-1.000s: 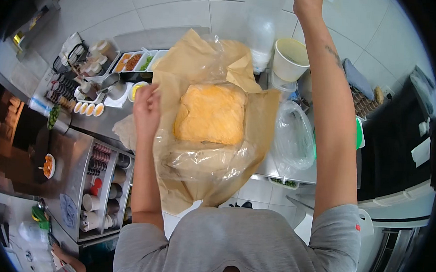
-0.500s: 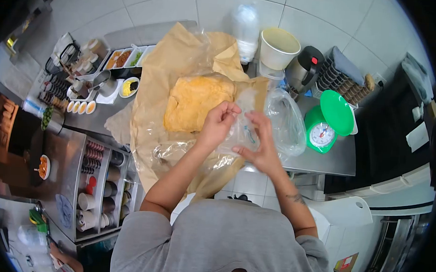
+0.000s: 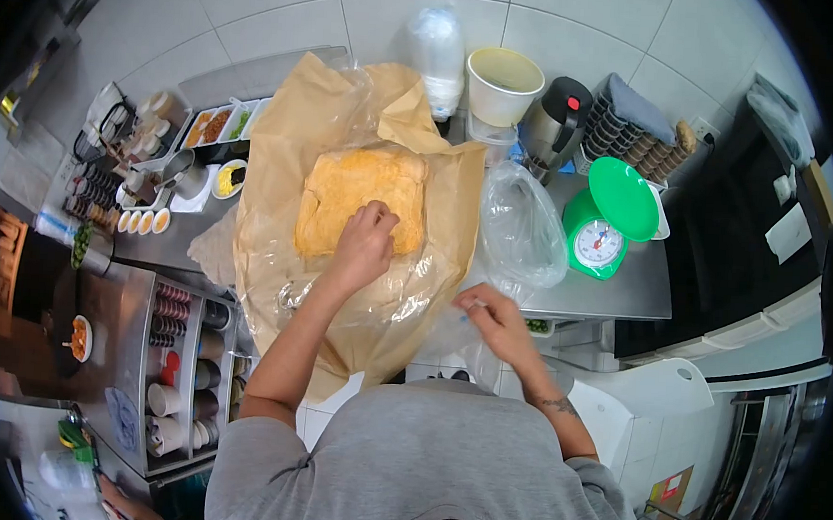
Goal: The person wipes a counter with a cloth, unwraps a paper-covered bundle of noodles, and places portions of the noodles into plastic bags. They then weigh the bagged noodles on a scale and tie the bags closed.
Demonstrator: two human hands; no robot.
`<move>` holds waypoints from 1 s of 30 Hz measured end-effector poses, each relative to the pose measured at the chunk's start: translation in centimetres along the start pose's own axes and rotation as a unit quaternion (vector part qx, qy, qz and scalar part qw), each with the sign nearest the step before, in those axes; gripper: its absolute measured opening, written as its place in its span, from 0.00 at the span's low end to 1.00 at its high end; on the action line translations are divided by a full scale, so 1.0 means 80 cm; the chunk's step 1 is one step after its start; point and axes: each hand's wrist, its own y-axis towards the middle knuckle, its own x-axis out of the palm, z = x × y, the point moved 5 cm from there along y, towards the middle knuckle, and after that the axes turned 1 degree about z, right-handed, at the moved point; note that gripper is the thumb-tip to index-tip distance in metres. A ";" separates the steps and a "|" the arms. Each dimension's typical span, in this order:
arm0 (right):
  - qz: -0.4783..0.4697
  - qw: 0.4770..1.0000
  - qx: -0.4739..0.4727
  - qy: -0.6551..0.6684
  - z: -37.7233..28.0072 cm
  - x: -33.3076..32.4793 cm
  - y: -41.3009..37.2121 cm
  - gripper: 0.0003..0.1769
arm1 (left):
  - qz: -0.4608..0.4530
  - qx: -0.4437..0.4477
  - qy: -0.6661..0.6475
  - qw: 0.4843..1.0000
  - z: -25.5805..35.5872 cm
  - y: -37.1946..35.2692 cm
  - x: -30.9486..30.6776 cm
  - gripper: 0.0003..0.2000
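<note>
Fingers (image 3: 381,222) of the left hand (image 3: 364,245) bend onto the yellow block (image 3: 340,195); I cannot tell if they pinch or only press. The right hand (image 3: 496,319) grips a clear bag (image 3: 456,342) (hanging past the counter (image 3: 613,291)). The block lies on brown paper (image 3: 275,168). A hard pull may tear its soft corner.

Pale yellow square dough block (image 3: 344,195) flat on brown paper, small clear plastic bag (image 3: 464,333) hanging crumpled
</note>
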 end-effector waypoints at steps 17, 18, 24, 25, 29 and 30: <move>0.150 0.903 0.234 -0.327 0.083 -0.235 0.002 0.29 | -0.382 0.167 0.142 0.898 0.133 0.130 0.268 0.26; 0.198 0.863 0.271 -0.377 0.100 -0.256 -0.004 0.33 | -0.393 0.168 0.151 0.891 0.134 0.127 0.271 0.27; 0.335 0.807 0.278 -0.398 0.109 -0.277 0.021 0.56 | -0.434 0.149 0.190 0.868 0.140 0.141 0.286 0.29; 0.320 0.817 0.287 -0.384 0.105 -0.273 0.025 0.57 | -0.434 0.149 0.187 0.868 0.140 0.143 0.284 0.29; 0.326 0.822 0.315 -0.346 0.117 -0.277 0.020 0.57 | -0.453 0.129 0.168 0.866 0.147 0.143 0.271 0.29; 0.331 0.822 0.314 -0.342 0.117 -0.276 0.016 0.56 | -0.460 0.118 0.158 0.866 0.152 0.141 0.269 0.29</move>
